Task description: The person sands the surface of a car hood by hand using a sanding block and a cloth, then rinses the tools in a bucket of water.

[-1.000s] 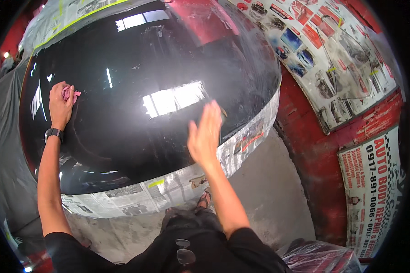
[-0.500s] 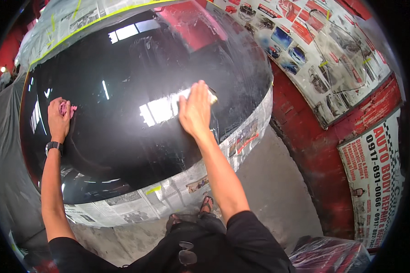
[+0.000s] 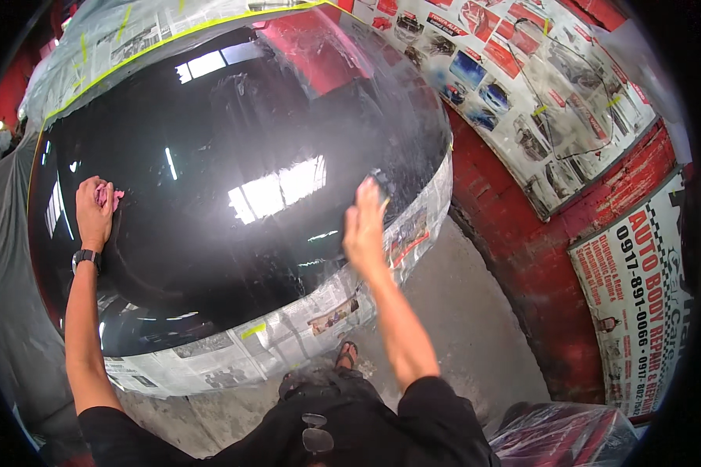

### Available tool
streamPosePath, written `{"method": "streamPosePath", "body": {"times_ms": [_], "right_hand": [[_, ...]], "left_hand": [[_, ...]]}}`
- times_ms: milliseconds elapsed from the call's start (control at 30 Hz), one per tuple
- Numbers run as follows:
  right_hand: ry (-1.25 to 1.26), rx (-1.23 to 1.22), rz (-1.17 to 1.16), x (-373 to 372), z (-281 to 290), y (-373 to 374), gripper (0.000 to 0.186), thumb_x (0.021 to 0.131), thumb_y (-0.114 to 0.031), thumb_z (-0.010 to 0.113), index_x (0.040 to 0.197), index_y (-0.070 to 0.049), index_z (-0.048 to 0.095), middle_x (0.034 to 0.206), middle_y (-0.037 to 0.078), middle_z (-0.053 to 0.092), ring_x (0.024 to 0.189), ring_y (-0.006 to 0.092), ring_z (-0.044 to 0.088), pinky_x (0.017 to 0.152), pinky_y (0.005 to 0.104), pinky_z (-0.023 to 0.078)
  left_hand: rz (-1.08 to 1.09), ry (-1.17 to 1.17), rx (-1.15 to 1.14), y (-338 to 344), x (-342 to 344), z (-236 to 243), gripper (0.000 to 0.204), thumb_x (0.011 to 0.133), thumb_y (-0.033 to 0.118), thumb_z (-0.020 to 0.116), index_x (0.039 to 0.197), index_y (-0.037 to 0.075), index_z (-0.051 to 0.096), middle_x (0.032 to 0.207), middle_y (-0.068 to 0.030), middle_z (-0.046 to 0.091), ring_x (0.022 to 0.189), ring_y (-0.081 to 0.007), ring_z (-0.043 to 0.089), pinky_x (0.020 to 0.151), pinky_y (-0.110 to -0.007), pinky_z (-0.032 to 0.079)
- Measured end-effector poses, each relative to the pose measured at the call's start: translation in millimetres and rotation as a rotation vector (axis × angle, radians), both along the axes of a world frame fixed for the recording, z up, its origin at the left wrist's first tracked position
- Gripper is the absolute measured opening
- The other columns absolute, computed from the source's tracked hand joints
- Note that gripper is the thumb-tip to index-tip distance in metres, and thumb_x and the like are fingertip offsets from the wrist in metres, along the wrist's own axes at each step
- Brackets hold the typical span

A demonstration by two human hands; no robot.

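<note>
The step in hand looks like rubbing down the glossy black panel (image 3: pixel 187 163), which fills the upper left and centre of the frame. The right hand (image 3: pixel 364 233), right of centre, reaches over the panel near its lower right edge, fingers stretched forward; a small dark pad (image 3: pixel 383 189) with a yellowish edge shows at the fingertips. Blur hides whether the hand grips the pad or only presses it. At the left of the frame, the left hand (image 3: pixel 93 214) rests on the panel, closed around a crumpled pink cloth (image 3: pixel 109 196).

The next move seems to call for the pad to be kept flat, with light, even pressure, as the surface curves down toward the newspaper (image 3: pixel 210 359) along the bottom edge; the cloth looks handy for wiping.

Against the frame half a second ago, the right hand has moved right and down, away from the bright window reflection (image 3: pixel 276 191), which is now uncovered. Wet streaks (image 3: pixel 319 237) show left of that hand. The left hand and cloth keep roughly their place on the panel, while the whole view has shifted slightly.
</note>
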State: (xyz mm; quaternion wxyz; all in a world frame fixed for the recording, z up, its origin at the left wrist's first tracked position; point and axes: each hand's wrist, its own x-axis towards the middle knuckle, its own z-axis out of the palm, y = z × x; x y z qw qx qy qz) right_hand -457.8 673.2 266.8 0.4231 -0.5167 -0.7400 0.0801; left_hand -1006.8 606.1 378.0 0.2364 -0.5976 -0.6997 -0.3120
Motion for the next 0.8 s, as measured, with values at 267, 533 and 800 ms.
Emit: {"method": "streamPosePath", "body": {"times_ms": [267, 533, 800], "right_hand": [[-0.019, 0.123, 0.029, 36, -13, 5, 0.05, 0.108, -0.016, 0.045, 0.155, 0.0, 0.04, 0.161, 0.022, 0.039, 0.151, 0.0414, 0.035, 0.124, 0.0577, 0.023], [0.136, 0.116, -0.184, 39, -27, 42, 0.051, 0.108, -0.021, 0.048, 0.151, 0.006, 0.042, 0.163, 0.025, 0.034, 0.154, 0.0412, 0.026, 0.125, 0.0566, 0.019], [-0.214, -0.021, 0.336, -20, -19, -70, 0.085, 0.09, -0.031, 0.065, 0.164, -0.014, 0.026, 0.17, 0.014, 0.025, 0.157, 0.0355, 0.023, 0.12, 0.0725, 0.01]], "left_hand": [[-0.022, 0.038, 0.026, 0, -8, -4, 0.029, 0.101, 0.026, 0.065, 0.113, 0.0, 0.065, 0.108, -0.0145, 0.065, 0.103, -0.033, 0.063, 0.093, -0.041, 0.049], [-0.018, 0.01, 0.027, 8, 4, 5, 0.025, 0.097, 0.022, 0.069, 0.109, 0.0, 0.065, 0.111, -0.0144, 0.066, 0.106, -0.0345, 0.062, 0.095, -0.042, 0.049], [-0.013, 0.033, 0.016, -2, -7, -2, 0.027, 0.097, 0.023, 0.069, 0.11, 0.0, 0.065, 0.111, -0.0138, 0.066, 0.107, -0.0341, 0.062, 0.095, -0.042, 0.049]]}}
